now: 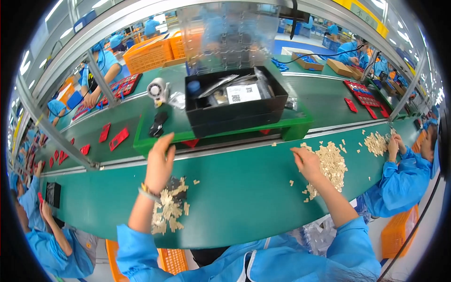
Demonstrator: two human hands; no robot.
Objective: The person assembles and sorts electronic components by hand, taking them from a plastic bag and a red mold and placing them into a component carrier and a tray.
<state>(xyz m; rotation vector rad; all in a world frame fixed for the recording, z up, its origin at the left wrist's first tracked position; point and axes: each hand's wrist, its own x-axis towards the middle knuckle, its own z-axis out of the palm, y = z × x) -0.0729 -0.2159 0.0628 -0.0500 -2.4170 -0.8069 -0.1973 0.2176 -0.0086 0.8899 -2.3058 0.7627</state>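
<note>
My left hand [160,162], a band round its wrist, is raised beside the front edge of a green raised shelf [221,133]. Its fingers are stretched out, with nothing visible in them. Below that wrist lies a loose pile of small cream-coloured angular pieces [167,211], partly over a dark patch. On the right, my right hand [307,163] is at the left edge of a larger heap of the same cream pieces [332,164]. Its fingers are curled in, and what they hold, if anything, is too small to make out.
On the shelf stands a black box [235,113] of bagged parts, with a small white fan [158,90] and a black object [159,124] beside it. Behind runs a conveyor carrying red parts [119,139]. A co-worker's hands [395,144] are over another cream heap [377,143] at right.
</note>
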